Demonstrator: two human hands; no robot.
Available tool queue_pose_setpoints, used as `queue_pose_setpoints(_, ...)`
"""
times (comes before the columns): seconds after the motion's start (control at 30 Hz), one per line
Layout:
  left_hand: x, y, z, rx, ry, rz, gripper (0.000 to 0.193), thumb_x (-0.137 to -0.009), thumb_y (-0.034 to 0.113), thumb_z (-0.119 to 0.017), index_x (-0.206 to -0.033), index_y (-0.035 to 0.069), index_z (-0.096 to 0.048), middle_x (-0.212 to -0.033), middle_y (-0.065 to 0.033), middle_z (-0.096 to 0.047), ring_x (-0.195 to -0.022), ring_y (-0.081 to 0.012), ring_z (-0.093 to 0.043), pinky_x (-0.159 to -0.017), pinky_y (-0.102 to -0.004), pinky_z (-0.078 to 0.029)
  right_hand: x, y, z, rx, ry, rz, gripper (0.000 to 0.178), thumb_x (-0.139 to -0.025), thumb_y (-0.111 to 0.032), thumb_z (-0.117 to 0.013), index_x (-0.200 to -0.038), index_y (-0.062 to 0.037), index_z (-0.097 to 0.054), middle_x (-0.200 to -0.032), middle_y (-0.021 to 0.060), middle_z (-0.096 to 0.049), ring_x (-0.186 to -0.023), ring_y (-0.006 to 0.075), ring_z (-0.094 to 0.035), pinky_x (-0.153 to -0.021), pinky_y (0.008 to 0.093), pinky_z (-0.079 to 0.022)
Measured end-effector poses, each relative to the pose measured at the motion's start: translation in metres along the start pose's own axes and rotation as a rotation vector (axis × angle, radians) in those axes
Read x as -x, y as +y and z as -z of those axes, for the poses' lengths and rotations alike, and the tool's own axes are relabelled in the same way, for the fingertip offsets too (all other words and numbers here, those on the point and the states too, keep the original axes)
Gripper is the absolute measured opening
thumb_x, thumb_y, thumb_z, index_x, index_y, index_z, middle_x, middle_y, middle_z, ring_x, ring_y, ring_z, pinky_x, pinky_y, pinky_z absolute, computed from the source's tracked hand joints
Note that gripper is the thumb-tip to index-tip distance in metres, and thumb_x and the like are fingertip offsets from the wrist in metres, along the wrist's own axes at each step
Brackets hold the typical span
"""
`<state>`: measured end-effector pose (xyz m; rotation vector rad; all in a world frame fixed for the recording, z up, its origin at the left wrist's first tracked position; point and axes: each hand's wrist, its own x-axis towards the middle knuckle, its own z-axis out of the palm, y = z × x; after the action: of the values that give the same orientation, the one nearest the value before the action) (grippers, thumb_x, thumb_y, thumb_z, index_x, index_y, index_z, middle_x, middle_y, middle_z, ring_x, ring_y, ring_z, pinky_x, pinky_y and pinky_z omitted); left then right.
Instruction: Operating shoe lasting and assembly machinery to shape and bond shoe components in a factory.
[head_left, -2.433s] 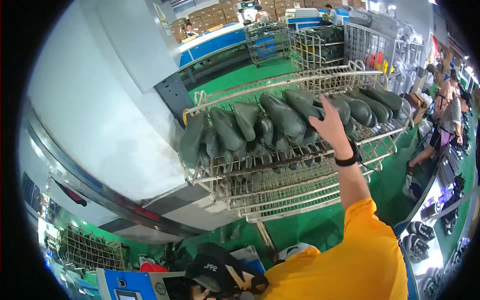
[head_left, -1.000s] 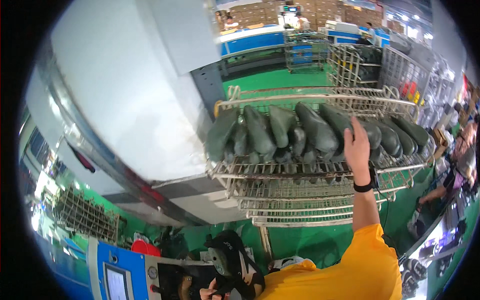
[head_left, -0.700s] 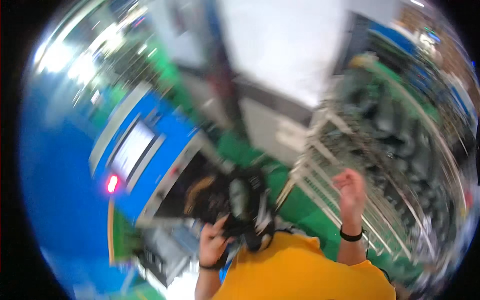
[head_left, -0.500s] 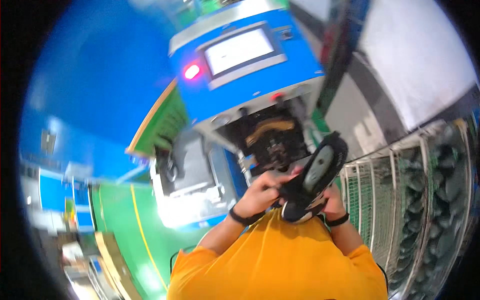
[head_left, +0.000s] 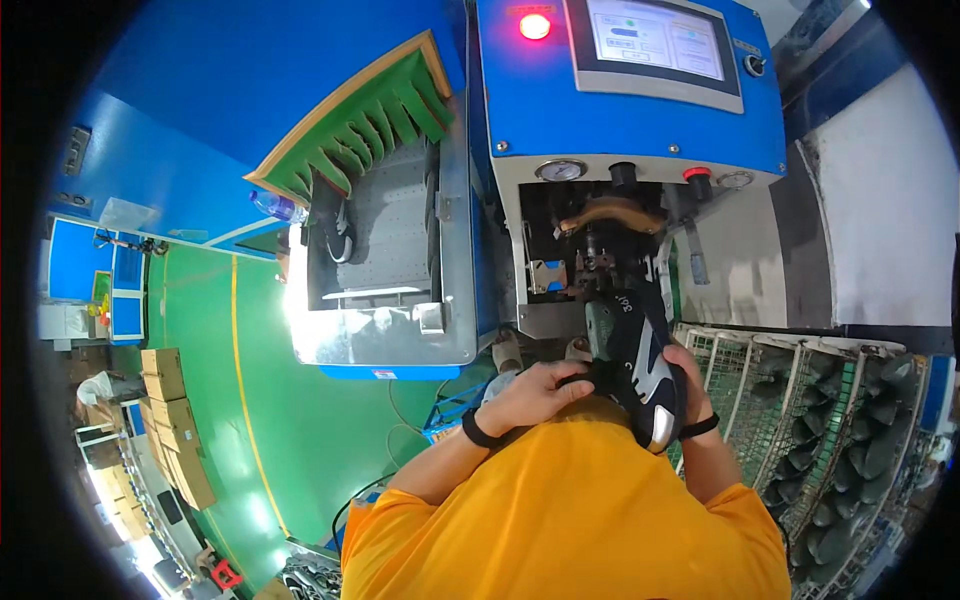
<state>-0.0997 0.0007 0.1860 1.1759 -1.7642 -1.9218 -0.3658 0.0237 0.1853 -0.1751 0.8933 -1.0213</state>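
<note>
A black shoe [head_left: 655,370] with white and silver side panels is between my hands, just in front of the blue machine. It lies lengthwise, side up, one end near my chest and the other toward the machine's opening. A grey-green surface [head_left: 600,328] shows along its left side. My right hand [head_left: 690,384] grips the shoe from the right, with most fingers hidden behind it. On the left, my left hand [head_left: 540,394] is closed at a dark part of the shoe close to my shirt. Its fingertips are partly hidden.
The blue machine [head_left: 520,110] has a lit screen [head_left: 655,40], a red light [head_left: 535,27], a gauge [head_left: 561,171] and a brown curved pad [head_left: 612,212]. Left stands a conveyor [head_left: 385,240] under green flaps [head_left: 365,135], with another shoe [head_left: 340,238]. Right is a wire rack [head_left: 740,400] of dark pieces.
The shoe has turned from showing its grey-green underside to showing its side. My hands have shifted on it. The head view has swung, so the machine appears farther right.
</note>
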Motion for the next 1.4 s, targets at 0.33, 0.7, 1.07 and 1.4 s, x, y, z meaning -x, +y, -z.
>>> queue_pose_setpoints(0.33,-0.066,-0.040,-0.039,-0.184,0.201,-0.230,0.023,-0.089,0.020,-0.064,-0.096,-0.002,-0.062,-0.101,-0.0213,-0.056,-0.089,-0.0422,-0.057,-0.078,-0.0451,-0.047,-0.030,-0.035,-0.014,0.821,0.285,0.525,0.083,-0.072,-0.014,-0.068,-0.147,0.0003,-0.036,-0.126,0.0049,-0.057,-0.102,0.0153,-0.058,-0.089,0.0258,-0.046)
queue_pose_setpoints(0.7,-0.158,-0.171,-0.078,-0.614,0.107,-0.676,0.031,-0.086,0.012,-0.055,-0.114,0.001,-0.064,-0.123,-0.0224,-0.059,-0.120,-0.0356,-0.052,-0.106,-0.0405,-0.041,-0.088,-0.030,-0.052,1.948,0.505,0.454,0.093,-0.075,-0.037,-0.072,-0.153,-0.0224,-0.023,-0.126,0.0362,-0.050,-0.101,0.0515,-0.059,-0.082,0.0519,-0.052)
queue_pose_setpoints(1.07,-0.094,-0.146,-0.012,-0.454,0.119,-0.467,0.024,-0.085,0.010,-0.053,-0.104,0.000,-0.064,-0.112,-0.0228,-0.062,-0.100,-0.0397,-0.061,-0.087,-0.0437,-0.052,-0.103,-0.014,-0.043,1.921,0.605,0.477,0.101,-0.083,-0.032,-0.068,-0.155,-0.0127,0.000,-0.133,0.0435,-0.035,-0.098,0.0580,-0.056,-0.082,0.0562,-0.050)
queue_pose_setpoints(1.4,-0.102,-0.061,-0.009,0.744,-0.123,0.239,0.050,-0.097,0.048,-0.049,-0.112,0.001,-0.058,-0.097,-0.0108,-0.066,-0.081,-0.0204,-0.065,-0.073,-0.0322,-0.052,-0.042,0.030,0.000,1.903,0.506,0.805,0.100,-0.075,-0.023,-0.074,-0.155,-0.0120,-0.014,-0.139,0.0417,-0.031,-0.118,0.0591,-0.044,-0.091,0.0552,-0.046)
